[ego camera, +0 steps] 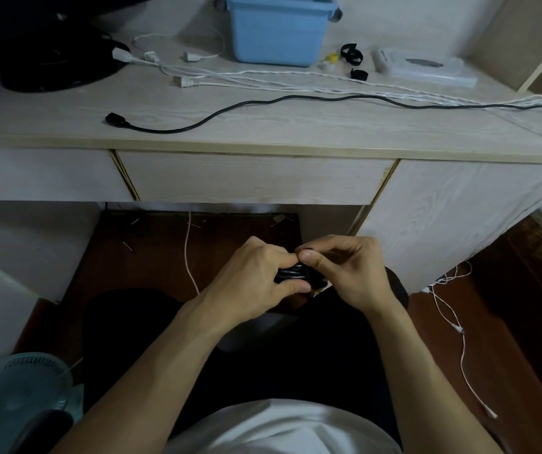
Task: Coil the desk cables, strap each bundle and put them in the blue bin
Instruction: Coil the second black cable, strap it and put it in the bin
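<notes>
Lower centre: left hand (256,276) clamps black cable coil (292,274); right hand (345,270) pinches its black strap (305,250). Advisable: pull strap snug before fastening, loops kept flat.

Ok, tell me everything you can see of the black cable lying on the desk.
The black cable is thick, round and rubbery-looking, uncoiled. It lies on the pale wood-grain desk, running from a blocky black plug near the front left edge, curving back and right, off the frame's right edge. Nothing holds it; white cables lie behind it.
</notes>
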The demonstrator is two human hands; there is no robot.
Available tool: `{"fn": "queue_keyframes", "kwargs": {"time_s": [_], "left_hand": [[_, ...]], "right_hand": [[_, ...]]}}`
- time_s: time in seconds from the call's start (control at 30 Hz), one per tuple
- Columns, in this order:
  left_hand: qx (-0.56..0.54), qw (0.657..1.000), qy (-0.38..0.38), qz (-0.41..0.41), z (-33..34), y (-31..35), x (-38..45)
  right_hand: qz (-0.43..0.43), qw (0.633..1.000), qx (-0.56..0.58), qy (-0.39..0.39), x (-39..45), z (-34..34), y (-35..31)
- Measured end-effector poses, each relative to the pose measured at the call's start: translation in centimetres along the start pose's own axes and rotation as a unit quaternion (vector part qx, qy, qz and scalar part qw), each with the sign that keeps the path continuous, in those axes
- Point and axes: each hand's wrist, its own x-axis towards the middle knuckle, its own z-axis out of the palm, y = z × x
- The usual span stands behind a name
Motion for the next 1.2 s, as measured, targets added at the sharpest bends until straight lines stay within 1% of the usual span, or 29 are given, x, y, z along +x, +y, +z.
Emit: {"fn": "queue_keyframes", "kwargs": {"time_s": [0.1,0.17,0.27,0.37,0.43,0.5,0.6,0.67,0.73,0.8,0.87,0.9,0.97,1.03,1.1,1.2], "left_hand": [[-0.049,0.998,0.019,-0.019,-0.2,-0.4,-0.3],[-0.051,0.998,0.038,-0.016,-0.2,-0.1,-0.2],[-0.089,0.994,0.055,-0.038,-0.8,0.3,0.1],[-0.138,0.986,0.059,-0.077,-1.4,0.4,0.5],[-0.173,0.977,0.081,-0.094,-1.4,0.5,0.7],[-0.206,0.967,0.104,-0.107,-1.6,0.5,0.9],[-0.205,0.968,0.104,-0.099,-2.1,0.7,1.3],[-0.192,0.972,0.102,-0.093,-2.6,0.6,1.7],[-0.157,0.981,0.077,-0.087,-3.1,0.4,2.3],[-0.074,0.993,0.058,-0.073,-3.6,-0.2,2.9],[0.001,0.998,0.058,-0.040,-4.2,-0.5,3.6],[0.020,0.998,0.053,-0.027,-4.4,-0.7,3.9],[0.026,0.999,0.044,-0.019,-4.8,-0.7,4.6],[0.021,0.999,0.036,-0.013,-5.3,-0.6,5.5],[0.016,0.999,0.033,0.012,-5.8,-0.6,6.5],[-0.007,0.997,0.047,0.065,-6.7,-0.3,8.2]], "right_hand": [[0.057,0.996,0.070,-0.002,0.1,0.3,-0.3],[0.101,0.988,0.113,-0.004,0.5,0.3,-0.7],[0.124,0.980,0.151,0.019,0.9,0.4,-1.0],[0.085,0.990,0.092,0.061,0.8,1.1,-1.4],[0.058,0.994,0.040,0.085,1.0,1.5,-1.9],[0.051,0.994,-0.017,0.095,1.3,1.6,-2.3],[0.017,0.985,-0.151,0.077,1.8,1.5,-2.9],[-0.025,0.974,-0.213,0.068,2.0,1.5,-3.3],[-0.074,0.962,-0.260,0.041,2.3,1.2,-3.9],[-0.103,0.951,-0.289,-0.021,2.6,0.8,-4.6],[-0.093,0.941,-0.315,-0.079,2.9,0.3,-5.4],[-0.093,0.933,-0.336,-0.095,3.2,0.1,-5.6],[-0.104,0.913,-0.376,-0.116,4.1,-0.4,-6.0],[-0.099,0.906,-0.388,-0.134,5.4,-1.0,-6.1],[-0.095,0.916,-0.367,-0.134,6.6,-1.3,-6.0],[-0.109,0.929,-0.339,-0.106,8.4,-1.5,-5.9]]}}
